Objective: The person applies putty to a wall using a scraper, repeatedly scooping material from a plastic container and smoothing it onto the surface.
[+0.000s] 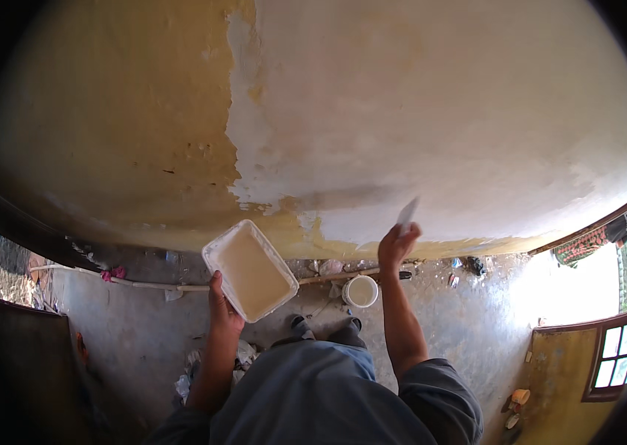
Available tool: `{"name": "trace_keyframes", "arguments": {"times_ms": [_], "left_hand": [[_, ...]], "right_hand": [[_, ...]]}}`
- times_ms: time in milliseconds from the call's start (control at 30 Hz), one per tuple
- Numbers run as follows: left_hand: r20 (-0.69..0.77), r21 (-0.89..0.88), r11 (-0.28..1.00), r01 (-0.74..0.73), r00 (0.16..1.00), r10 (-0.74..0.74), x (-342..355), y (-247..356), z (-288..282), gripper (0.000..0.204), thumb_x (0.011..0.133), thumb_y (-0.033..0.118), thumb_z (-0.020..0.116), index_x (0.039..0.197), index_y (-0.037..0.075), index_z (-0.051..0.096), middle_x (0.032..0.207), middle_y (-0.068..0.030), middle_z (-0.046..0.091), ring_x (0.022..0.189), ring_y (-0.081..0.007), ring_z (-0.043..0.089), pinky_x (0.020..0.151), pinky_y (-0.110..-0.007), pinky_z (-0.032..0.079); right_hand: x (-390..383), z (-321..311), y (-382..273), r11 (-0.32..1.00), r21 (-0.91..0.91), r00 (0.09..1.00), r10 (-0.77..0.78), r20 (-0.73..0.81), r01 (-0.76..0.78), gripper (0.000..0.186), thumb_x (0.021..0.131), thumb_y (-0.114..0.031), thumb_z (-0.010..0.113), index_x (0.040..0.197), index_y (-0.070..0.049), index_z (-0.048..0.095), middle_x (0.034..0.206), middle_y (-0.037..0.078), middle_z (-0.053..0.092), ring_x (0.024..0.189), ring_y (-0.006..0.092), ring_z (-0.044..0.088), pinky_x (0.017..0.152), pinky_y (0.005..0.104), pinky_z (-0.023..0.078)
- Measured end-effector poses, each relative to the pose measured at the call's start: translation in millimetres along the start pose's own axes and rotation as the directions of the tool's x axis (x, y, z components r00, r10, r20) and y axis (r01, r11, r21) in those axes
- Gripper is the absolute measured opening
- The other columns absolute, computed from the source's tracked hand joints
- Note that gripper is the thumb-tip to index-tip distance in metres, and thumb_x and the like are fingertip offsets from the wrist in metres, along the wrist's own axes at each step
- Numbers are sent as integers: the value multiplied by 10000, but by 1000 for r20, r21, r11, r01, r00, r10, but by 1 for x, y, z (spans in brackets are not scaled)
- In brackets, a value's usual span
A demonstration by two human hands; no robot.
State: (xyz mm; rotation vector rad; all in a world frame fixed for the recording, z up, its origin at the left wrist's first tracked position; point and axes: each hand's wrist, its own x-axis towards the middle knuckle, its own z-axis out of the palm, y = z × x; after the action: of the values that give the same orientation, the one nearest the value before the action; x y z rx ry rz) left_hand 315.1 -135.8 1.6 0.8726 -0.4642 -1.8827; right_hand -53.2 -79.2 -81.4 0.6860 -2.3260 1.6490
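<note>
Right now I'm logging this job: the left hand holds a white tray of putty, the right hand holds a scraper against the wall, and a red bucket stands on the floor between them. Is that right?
One thing is off: the bucket is white, not red, as the head view shows. The rest holds: the left hand holds the white tray, and the right hand holds the scraper against the wall.

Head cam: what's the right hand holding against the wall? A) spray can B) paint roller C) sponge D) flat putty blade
D: the right hand grips a thin flat putty blade with its tip on the wall at the lower edge of the white coat, while the left hand holds a rectangular tray of pale mix.
</note>
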Motion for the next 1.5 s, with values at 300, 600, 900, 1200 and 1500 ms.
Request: {"name": "trace_keyframes", "arguments": {"times_ms": [300,600,900,1200,1500], "left_hand": [[0,-39,997,61,998,-61,-2,5,6,719,843,451,619,1387,50,373,1330,-125,495,1209,-300,500,1013,-447,415],[23,-65,998,23,1000,-21,-8,10,10,673,883,446,566,1387,47,366,1319,-142,504,1193,-304,523,994,-449,444],[-50,-91,996,7,999,-12,-4,4,-12,613,911,427,524,1360,29,396,1276,-143,538,1158,-286,554,973,-428,464],[9,-98,995,17,1000,-16,20,-8,-2,607,872,354,615,1324,0,419,1232,-144,562,1141,-275,560,968,-419,461],[148,-7,988,153,978,-150,35,-56,60,387,936,297,537,1204,17,531,1064,-82,634,928,-145,648,731,-294,554]], "right_hand": [[-69,103,-95,822,187,774,-570,276,538,123,765,-31,604,863,-50,532,767,141,517,730,337,526,656,432,436],[64,24,-294,177,205,210,-966,-152,963,314,714,-151,774,1019,-105,711,692,-7,572,579,139,517,527,285,422],[67,118,-247,68,-415,73,-997,-4,907,536,919,-518,539,1287,-138,458,864,29,545,710,142,546,546,318,467],[-55,62,-23,811,-128,432,-164,887,571,181,833,-216,608,985,-160,688,958,136,622,839,337,631,742,444,507],[33,-84,-171,954,281,766,-100,635,-108,215,834,-99,584,1010,22,569,781,94,597,704,132,550,642,311,466]]}}
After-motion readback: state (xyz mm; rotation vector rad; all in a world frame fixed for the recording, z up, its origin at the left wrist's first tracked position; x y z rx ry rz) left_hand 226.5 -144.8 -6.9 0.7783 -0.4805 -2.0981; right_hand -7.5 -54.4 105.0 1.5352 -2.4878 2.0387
